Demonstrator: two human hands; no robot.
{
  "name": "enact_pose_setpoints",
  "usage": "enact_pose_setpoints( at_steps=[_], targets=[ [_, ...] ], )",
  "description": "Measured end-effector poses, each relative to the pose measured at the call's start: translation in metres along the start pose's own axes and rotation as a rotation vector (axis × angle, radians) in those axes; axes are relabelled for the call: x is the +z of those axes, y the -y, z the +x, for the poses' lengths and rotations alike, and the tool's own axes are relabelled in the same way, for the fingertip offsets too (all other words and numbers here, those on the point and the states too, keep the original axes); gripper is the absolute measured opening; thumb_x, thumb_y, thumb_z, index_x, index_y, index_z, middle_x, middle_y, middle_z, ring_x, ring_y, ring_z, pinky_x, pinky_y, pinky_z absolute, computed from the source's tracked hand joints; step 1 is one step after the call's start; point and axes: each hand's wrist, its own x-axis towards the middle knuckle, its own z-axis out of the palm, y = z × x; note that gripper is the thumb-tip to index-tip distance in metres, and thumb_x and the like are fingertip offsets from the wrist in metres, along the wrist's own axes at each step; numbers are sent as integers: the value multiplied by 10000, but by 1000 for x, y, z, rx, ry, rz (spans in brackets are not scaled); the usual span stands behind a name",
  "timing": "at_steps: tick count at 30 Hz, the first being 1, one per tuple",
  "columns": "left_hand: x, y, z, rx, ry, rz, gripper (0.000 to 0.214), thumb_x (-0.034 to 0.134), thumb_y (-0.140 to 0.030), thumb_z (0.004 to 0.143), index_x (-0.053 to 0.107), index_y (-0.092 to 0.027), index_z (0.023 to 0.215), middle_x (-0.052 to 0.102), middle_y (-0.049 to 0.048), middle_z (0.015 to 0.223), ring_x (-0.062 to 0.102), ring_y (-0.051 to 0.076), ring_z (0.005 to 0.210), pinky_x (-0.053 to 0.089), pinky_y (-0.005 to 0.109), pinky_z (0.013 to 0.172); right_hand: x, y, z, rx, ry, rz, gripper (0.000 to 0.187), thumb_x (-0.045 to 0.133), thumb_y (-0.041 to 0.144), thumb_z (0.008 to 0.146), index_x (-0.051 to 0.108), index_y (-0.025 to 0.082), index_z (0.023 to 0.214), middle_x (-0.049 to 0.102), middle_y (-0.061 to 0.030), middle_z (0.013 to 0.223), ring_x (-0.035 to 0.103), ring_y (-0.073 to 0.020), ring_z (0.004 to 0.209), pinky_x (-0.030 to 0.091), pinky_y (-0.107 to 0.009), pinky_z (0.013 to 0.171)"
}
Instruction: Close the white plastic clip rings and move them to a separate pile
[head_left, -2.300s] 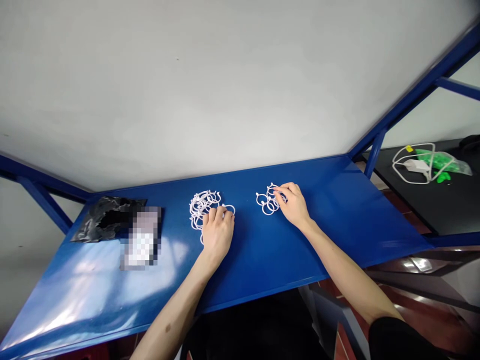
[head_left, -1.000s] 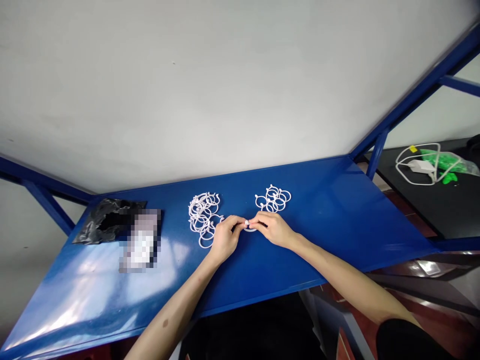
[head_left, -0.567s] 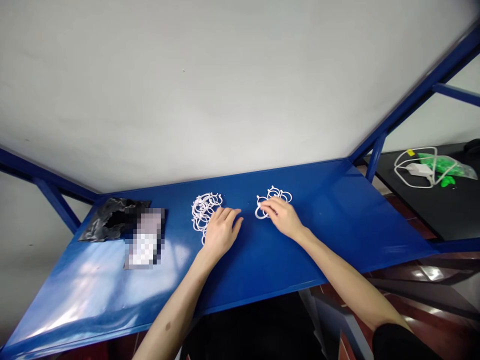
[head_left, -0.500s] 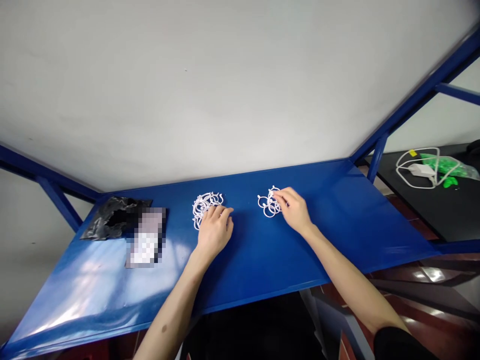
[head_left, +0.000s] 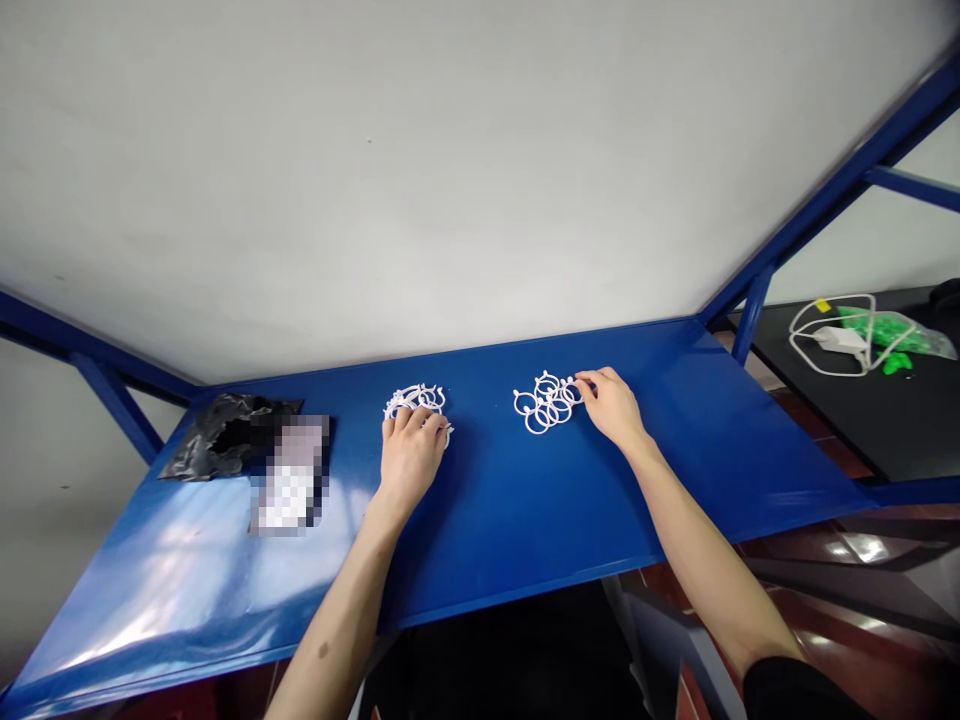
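The left hand (head_left: 410,455) is resting curled over the near side of a tangled pile of white rings (head_left: 411,390), its fingertips hidden, so whether it is gripping one I cannot tell. The right hand (head_left: 611,405) is holding thumb and fingers narrow at the outer edge of a looser ring group (head_left: 550,408) just to its left — touching a ring, perhaps pinching it. The step seems to be settling a ring there while reaching for another; the next move is probably calling for a light single-ring pinch — no snagged neighbours.
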Motion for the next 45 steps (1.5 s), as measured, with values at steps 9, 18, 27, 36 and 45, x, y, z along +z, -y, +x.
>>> enact_pose_setpoints(
  at_steps=[9, 18, 27, 36, 45],
  targets=[
    [2, -7, 2, -60, -138, -167, 54, 608, -270, 948, 650, -238, 939, 757, 51, 900, 612, 271, 927, 381, 412, 867, -4, 40, -13, -266, -270, 135, 249, 531, 308, 1006, 743, 221, 1103, 689, -113, 1033, 603, -277, 981, 528, -453, 898],
    [-2, -28, 2, -193, -110, -628, 145, 667, -340, 911, 677, -221, 830, 698, 5, 812, 610, 154, 737, 478, 282, 718, 24, 109, -53, -487, 293, 531, 180, 603, 311, 990, 678, 239, 1137, 728, -48, 1064, 703, -158, 807, 578, -318, 769],
    [11, -42, -2, -293, 145, -980, 261, 694, -450, 894, 673, -193, 855, 745, 23, 825, 666, 149, 706, 500, 264, 670, 39, 100, -66, -297, 263, 723, 96, 592, 262, 964, 645, 216, 1030, 757, -24, 883, 726, -162, 767, 581, -279, 696],
    [14, -42, -3, -268, 180, -1003, 213, 685, -418, 906, 746, -223, 967, 792, 42, 960, 755, 214, 878, 577, 317, 804, 37, 96, -64, -508, 144, 619, 143, 536, 304, 1028, 644, 223, 981, 662, -47, 886, 646, -173, 776, 548, -313, 694],
    [14, -46, -9, -200, 61, -872, 143, 692, -341, 908, 782, -249, 846, 783, 20, 841, 728, 190, 765, 561, 299, 717, 33, 96, -64, -607, 155, 572, 175, 488, 263, 1055, 611, 220, 938, 656, -52, 876, 633, -185, 815, 542, -334, 740]
  ],
)
